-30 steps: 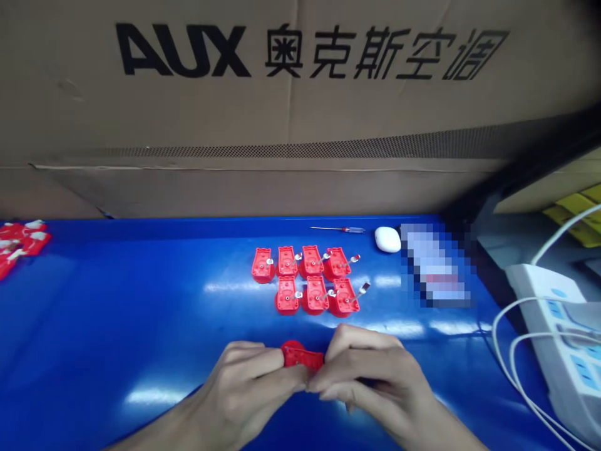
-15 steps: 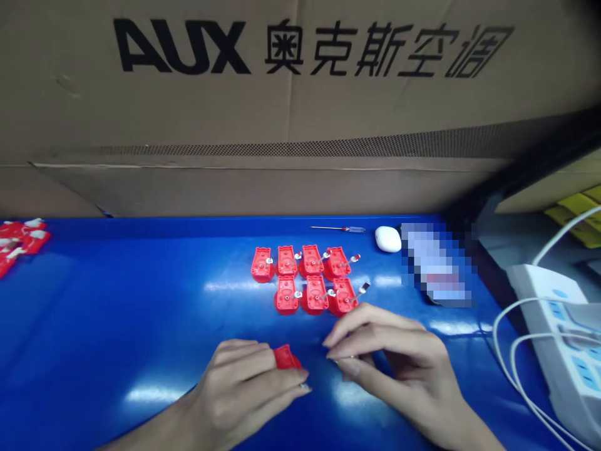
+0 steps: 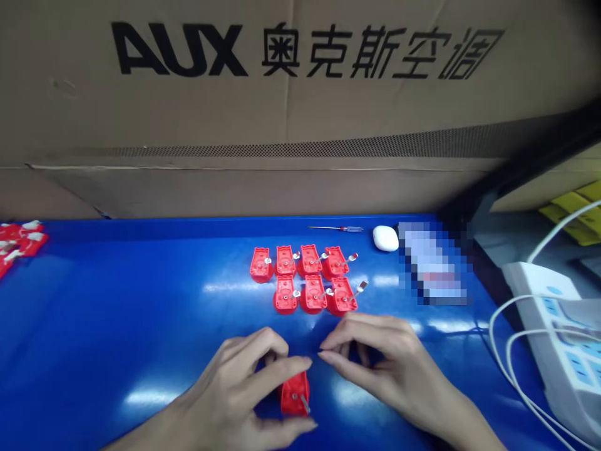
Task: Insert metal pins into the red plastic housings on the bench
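Note:
A red plastic housing [image 3: 293,397] with a small screw hole and a metal rod-like piece at its lower right lies by my left hand [image 3: 256,388]. The index finger passes over its top edge and the thumb is spread below it, so the fingers are apart around the part. To its right, my right hand [image 3: 370,357] has thumb and index tips brought together in a pinch; anything between them is too small to make out. Beyond both hands stand several similar red housings [image 3: 285,293] in two rows, most with a white-tipped piece sticking out to the right.
A screwdriver [image 3: 335,228], a white rounded case [image 3: 385,238] and a blurred-out flat object [image 3: 432,263] lie along the back. More red and white parts [image 3: 21,241] are at far left. A power strip [image 3: 547,313] with white cables stands right; a cardboard box [image 3: 188,119] rises behind.
My left hand has opened from its grip, and the red housing now shows upright between thumb and index finger. The right hand's fingertips have drawn together; the small piece there is no longer visible.

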